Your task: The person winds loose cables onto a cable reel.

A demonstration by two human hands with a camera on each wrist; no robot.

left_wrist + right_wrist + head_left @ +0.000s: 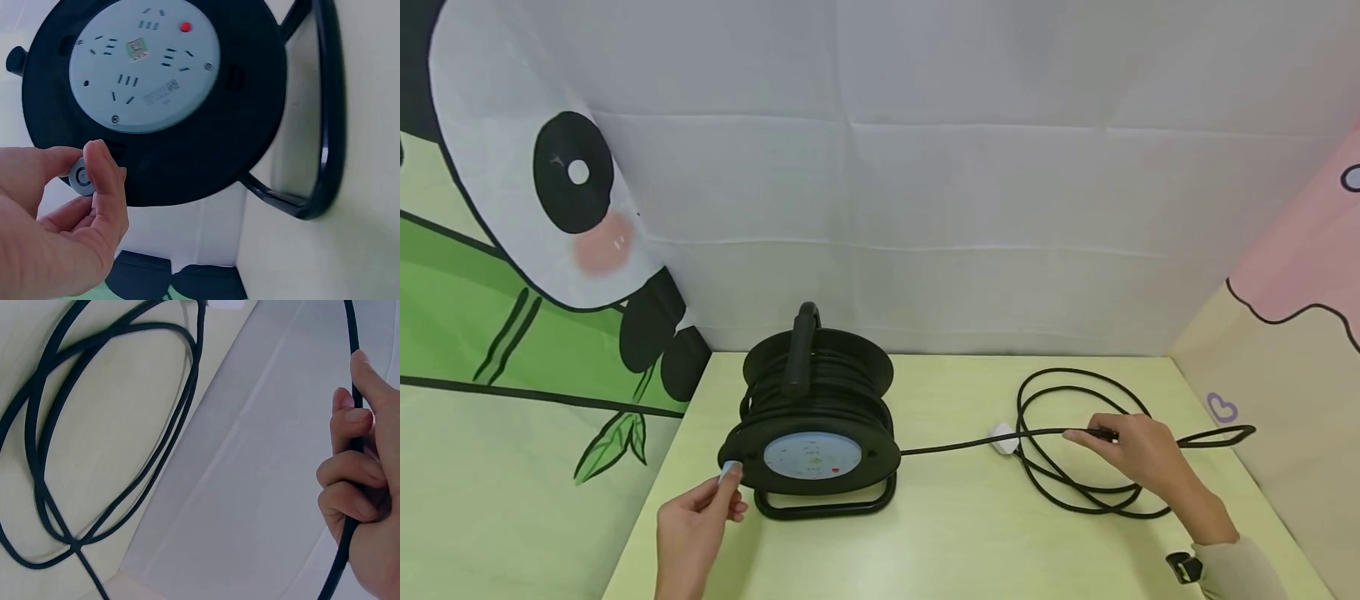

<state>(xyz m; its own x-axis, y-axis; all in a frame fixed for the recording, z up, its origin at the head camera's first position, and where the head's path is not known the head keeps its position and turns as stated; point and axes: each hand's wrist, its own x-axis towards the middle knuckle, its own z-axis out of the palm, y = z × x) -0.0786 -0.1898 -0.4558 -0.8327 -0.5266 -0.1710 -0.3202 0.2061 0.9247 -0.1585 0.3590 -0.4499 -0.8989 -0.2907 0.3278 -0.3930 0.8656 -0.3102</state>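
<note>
On the left half of a pale yellow table (955,533) stands a black cable reel (816,396), its round, pale socket face (812,456) turned toward the near side. At the reel's near left edge, the left hand (696,518) pinches a small grey knob (81,177) between thumb and fingers. Black cable (962,445) runs right from the reel to the right hand (1142,454), whose fingers curl around it. Loose loops (75,545) lie on the table's right side, a white plug (1002,438) at their left.
</note>
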